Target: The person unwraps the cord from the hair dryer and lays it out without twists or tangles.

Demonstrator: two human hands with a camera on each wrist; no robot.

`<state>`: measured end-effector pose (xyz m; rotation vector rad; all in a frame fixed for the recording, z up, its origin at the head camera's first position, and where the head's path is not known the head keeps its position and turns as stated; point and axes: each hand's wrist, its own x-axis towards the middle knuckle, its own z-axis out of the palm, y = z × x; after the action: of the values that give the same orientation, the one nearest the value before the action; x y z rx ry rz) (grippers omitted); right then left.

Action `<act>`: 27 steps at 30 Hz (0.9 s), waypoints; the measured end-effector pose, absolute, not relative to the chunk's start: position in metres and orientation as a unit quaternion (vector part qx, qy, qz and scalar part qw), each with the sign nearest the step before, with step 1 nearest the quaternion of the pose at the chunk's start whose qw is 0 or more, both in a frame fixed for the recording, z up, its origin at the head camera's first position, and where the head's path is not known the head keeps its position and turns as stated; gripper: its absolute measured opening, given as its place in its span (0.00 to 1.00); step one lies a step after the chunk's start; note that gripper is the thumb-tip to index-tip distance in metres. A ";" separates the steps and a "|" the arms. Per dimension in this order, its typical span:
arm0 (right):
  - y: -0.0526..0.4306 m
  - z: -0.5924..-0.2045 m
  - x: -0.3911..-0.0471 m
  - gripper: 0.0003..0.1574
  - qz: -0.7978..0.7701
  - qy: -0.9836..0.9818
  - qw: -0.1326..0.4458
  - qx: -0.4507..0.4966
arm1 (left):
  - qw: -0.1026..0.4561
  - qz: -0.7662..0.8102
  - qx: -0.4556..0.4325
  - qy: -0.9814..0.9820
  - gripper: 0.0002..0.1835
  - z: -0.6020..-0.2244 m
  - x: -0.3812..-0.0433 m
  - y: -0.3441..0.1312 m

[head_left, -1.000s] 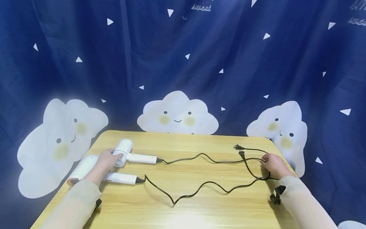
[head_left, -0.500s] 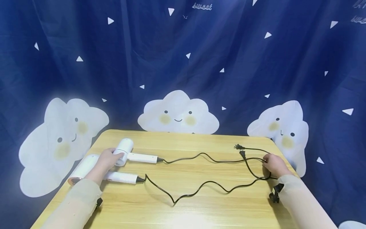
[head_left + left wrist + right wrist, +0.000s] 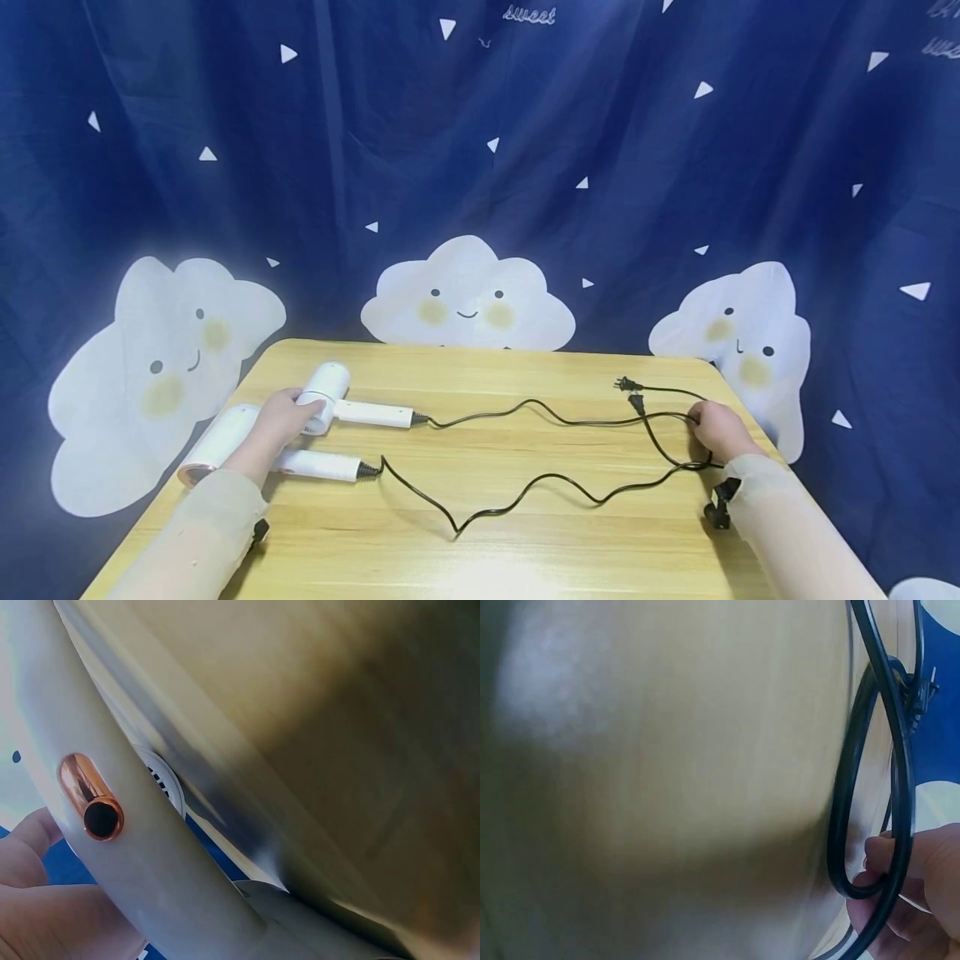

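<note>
Two white hair dryers lie on the table, handles pointing right. My left hand (image 3: 276,422) grips the head of the farther, smaller hair dryer (image 3: 375,414), reaching over the nearer one (image 3: 318,465). In the left wrist view, a white handle (image 3: 142,825) with a copper-coloured switch (image 3: 90,796) crosses in front of the left hand (image 3: 56,904). At the table's right side, my right hand (image 3: 723,432) pinches a black power cord (image 3: 600,423) between thumb and fingers. The right wrist view has the cord's loop (image 3: 840,817) passing by the fingertips; part of the grasp is hidden.
Two black plugs, one (image 3: 628,384) behind the other (image 3: 637,405), lie left of the right hand. The nearer dryer's cord (image 3: 551,477) winds across the wooden table (image 3: 600,558). A blue curtain (image 3: 420,125) with cloud prints hangs behind.
My right hand stays at the cord, with only a slight shift of the wrist. The left hand and both hair dryers keep their places; the view shifts a little.
</note>
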<state>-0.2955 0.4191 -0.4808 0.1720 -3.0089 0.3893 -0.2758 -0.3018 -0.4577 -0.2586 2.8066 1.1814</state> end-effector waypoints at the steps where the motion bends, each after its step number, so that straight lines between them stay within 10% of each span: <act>1: 0.419 -0.480 -0.295 0.03 0.130 -0.989 0.051 0.056 | 0.043 0.387 -0.084 0.917 0.39 -0.457 -0.276 -0.301; 27: 0.403 -0.386 -0.303 0.12 0.217 -0.973 0.014 0.070 | 0.044 0.404 -0.085 0.910 0.40 -0.458 -0.275 -0.301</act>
<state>-0.3025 0.4028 -0.3862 0.2169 -3.0311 0.6768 -0.2748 -0.3012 -0.4578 -0.2600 2.7811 1.2335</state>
